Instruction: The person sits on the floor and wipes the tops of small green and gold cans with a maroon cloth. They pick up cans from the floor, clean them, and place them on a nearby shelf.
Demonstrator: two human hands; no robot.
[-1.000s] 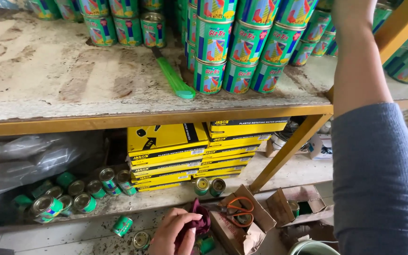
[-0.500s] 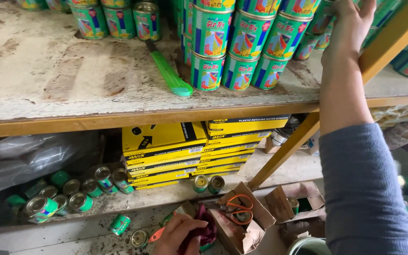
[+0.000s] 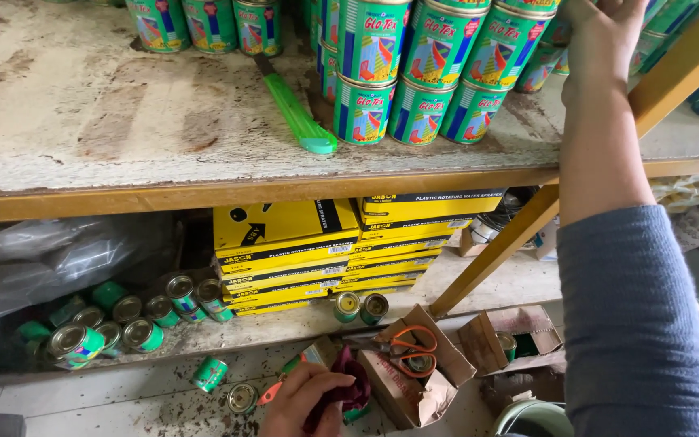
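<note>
The right hand (image 3: 604,40) is raised to the back right corner of the upper shelf (image 3: 82,121), its fingers spread against the stacked green tins (image 3: 434,65) there; whether they have closed round any single tin cannot be told, since the fingertips run off the top of the view. The stack lies just left of that hand, each tin standing upright, its long axis vertical, so the palm meets the tins side-on. Far below, at the floor near the front edge of the lowest shelf, the left hand (image 3: 301,400) is clenched on a dark red cloth (image 3: 349,388), with an orange-handled tool (image 3: 273,392) just beside it. A green utility knife (image 3: 297,113) lies aslant on the upper shelf, its butt near the front edge, well apart from both hands. Orange-handled scissors (image 3: 406,348) rest on an open cardboard box (image 3: 414,380) right of the left hand.
</note>
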